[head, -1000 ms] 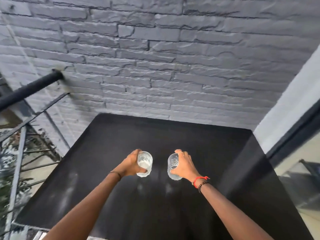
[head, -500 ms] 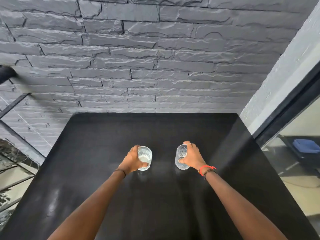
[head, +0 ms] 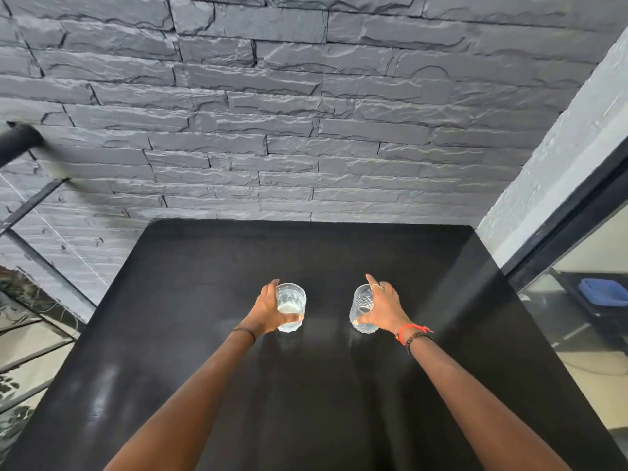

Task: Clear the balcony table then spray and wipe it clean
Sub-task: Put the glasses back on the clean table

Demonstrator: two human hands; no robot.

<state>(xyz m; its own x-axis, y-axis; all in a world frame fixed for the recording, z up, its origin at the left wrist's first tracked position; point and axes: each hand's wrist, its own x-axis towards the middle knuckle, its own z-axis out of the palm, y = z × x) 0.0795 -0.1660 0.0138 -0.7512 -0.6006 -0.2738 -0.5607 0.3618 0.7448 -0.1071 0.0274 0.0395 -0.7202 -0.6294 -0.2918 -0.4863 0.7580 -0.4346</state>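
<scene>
Two clear cut-pattern drinking glasses stand near the middle of the black balcony table [head: 306,253]. The left glass [head: 293,302] has a little pale liquid in its bottom, and my left hand [head: 266,312] is wrapped around its left side. My right hand [head: 385,309] grips the right glass [head: 360,305] from the right, thumb low on it and index finger stretched upward off the rim. Both glass bases seem to rest on the tabletop, with a faint reflection under each.
A grey stone-brick wall [head: 306,130] runs right behind the table. A black metal railing [head: 20,141] borders the left side. On the right, a black-framed glass door [head: 577,266] shows a room with a blue object [head: 603,290].
Both glasses have come down from a tilted hold above the table to stand on it. My right index finger has lifted off the glass. My view has turned right.
</scene>
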